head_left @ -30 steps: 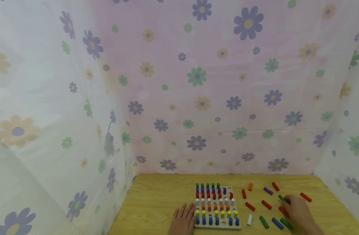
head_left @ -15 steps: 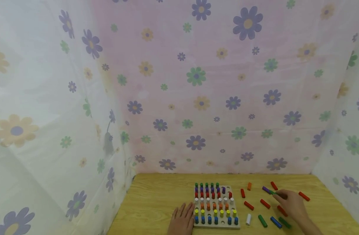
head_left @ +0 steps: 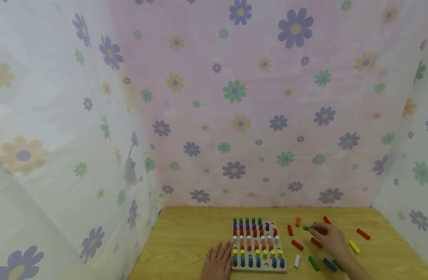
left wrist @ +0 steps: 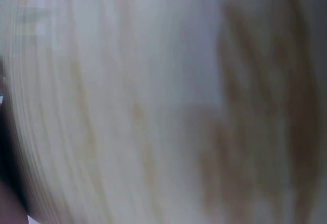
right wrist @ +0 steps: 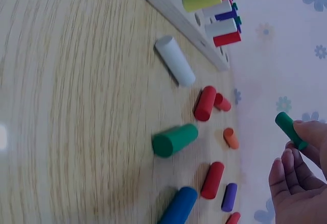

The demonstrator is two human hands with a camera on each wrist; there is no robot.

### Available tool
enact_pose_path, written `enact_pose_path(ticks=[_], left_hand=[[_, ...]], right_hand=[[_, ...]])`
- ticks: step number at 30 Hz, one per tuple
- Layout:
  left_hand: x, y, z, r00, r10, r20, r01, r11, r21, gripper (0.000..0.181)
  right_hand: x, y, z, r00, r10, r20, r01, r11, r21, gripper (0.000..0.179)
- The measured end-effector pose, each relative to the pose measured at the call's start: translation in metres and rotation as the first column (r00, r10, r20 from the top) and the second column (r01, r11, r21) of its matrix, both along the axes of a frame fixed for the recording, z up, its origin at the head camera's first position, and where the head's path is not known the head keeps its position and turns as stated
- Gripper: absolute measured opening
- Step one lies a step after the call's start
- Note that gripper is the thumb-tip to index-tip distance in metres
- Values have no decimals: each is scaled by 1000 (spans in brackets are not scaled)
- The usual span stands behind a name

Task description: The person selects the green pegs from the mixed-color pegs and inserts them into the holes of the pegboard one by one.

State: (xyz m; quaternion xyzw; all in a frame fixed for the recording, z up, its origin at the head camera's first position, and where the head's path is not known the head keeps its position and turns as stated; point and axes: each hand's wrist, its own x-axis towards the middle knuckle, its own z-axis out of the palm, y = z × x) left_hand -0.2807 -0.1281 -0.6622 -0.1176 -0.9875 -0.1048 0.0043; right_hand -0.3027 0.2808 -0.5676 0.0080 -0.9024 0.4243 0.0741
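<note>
My right hand (head_left: 331,238) pinches a green peg (right wrist: 291,130) between thumb and fingertips, held up above the table; in the right wrist view its free end points away from the hand. Flat beside the left edge of a wooden pegboard (head_left: 285,268) rests my left hand (head_left: 217,261), fingers straight and fingertips right at the board's side. Rows of green, purple, red, white, orange, yellow and blue pegs stand upright in the board, and a few holes show bare, including ones at the back right corner. The left wrist view is mostly blurred wood grain.
Loose pegs lie on the table right of the board: a white peg (right wrist: 175,60), a green peg (head_left: 313,263), a blue peg (head_left: 329,265), a yellow peg (head_left: 354,247), an orange peg (head_left: 298,222) and several red ones. Flower-patterned sheets (head_left: 235,116) enclose the table's back and sides.
My right hand has picked up the green peg from among the loose pegs and carried it left toward the board. A yellow peg now shows where the hand was. The left hand stays put.
</note>
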Motion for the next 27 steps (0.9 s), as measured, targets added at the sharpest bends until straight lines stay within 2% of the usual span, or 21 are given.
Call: enact_pose_path(ticks=[6, 10, 18, 27], left_hand=[[0, 0, 0, 1000, -6, -14, 5, 1000, -7, 58], [0, 0, 0, 1000, -5, -30, 5, 1000, -10, 58], [-1, 0, 0, 1000, -5, -21, 5, 1000, -15, 58], [1, 0, -3, 997, -4, -76, 1, 999, -40, 53]], right_hand=[[-2, -18, -2, 1000, -2, 18, 4, 995, -96, 27], [-4, -29, -4, 1000, -3, -10, 2, 995, -100, 25], [-6, -52, -3, 1000, -17, 8, 18, 988, -152, 25], [-9, -69, -2, 1000, 3, 5, -2, 980, -199, 26]])
